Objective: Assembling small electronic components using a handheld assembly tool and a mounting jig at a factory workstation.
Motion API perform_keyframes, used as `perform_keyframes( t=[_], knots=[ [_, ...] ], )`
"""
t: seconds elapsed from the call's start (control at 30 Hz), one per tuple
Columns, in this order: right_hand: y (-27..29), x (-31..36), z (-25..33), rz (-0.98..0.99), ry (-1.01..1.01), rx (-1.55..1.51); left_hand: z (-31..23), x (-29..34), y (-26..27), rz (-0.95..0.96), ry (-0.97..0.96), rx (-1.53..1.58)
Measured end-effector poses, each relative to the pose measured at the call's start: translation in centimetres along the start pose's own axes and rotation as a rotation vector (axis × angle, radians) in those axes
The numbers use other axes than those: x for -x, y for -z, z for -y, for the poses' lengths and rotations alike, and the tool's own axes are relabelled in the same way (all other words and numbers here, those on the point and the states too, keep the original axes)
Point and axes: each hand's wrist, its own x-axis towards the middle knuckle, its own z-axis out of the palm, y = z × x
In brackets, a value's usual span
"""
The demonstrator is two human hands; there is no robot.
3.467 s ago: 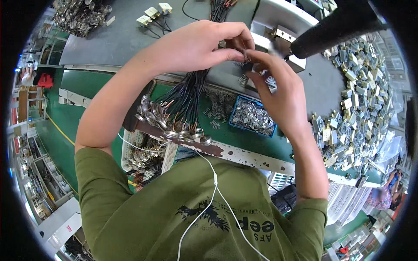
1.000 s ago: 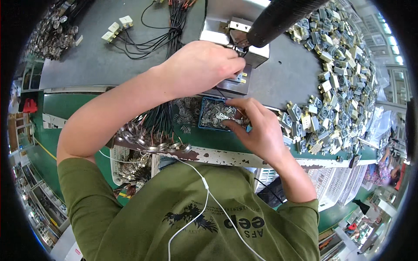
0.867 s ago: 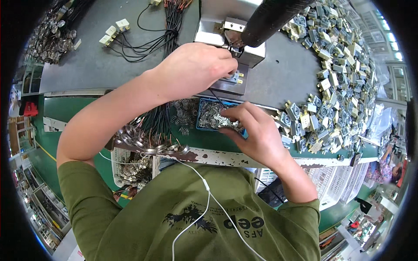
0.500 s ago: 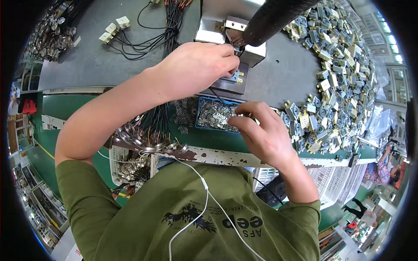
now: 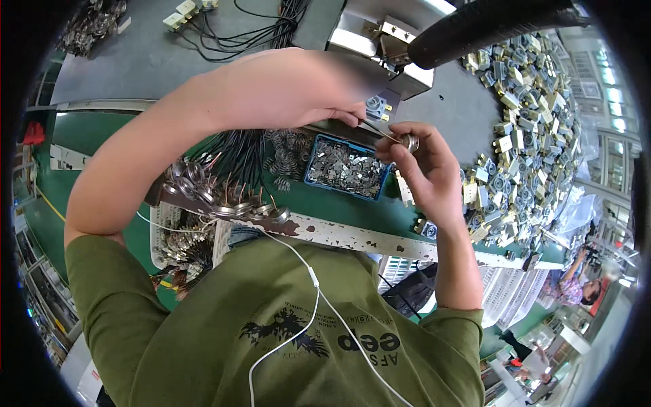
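My right hand [image 5: 424, 169] is raised above the bench and pinches a small round metal part [image 5: 409, 142] between thumb and fingers. My left hand [image 5: 325, 88] reaches across in front of it, fingers closed on a thin wire [image 5: 376, 129] whose end meets the metal part. Just below both hands sits a small blue tray [image 5: 346, 169] filled with tiny grey metal pieces. A bundle of black wires [image 5: 237, 159] with round metal ends runs under my left forearm.
A large heap of small yellowish and grey components [image 5: 525, 136] covers the bench at right. A metal fixture [image 5: 393, 47] with a black tube [image 5: 488, 24] stands behind the hands. White connectors with black leads [image 5: 193, 10] lie far left. Another person [image 5: 576, 285] works at lower right.
My right hand left the blue tray and rose with a small metal part up to my left hand. The left hand stayed near the fixture, holding the wire.
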Motion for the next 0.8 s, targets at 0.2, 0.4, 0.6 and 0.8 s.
perform_keyframes(
  t=[0.2,0.4,0.6,0.8],
  knots=[
    [-0.7,-1.4,0.7,0.084,0.038,-0.447,0.3,0.2,1.4,-0.042,0.051,0.078],
    [-0.9,-1.8,1.2,0.103,-0.04,-0.631,0.0,0.1,2.3,0.019,0.161,0.173],
    [-3.2,-1.8,1.6,-0.319,0.192,-0.246,0.4,0.4,-1.2,-0.094,0.163,0.272],
    [-1.9,-2.0,3.1,-0.175,0.102,-0.33,0.2,0.3,-0.5,-0.13,-0.016,-0.213]
  ],
)
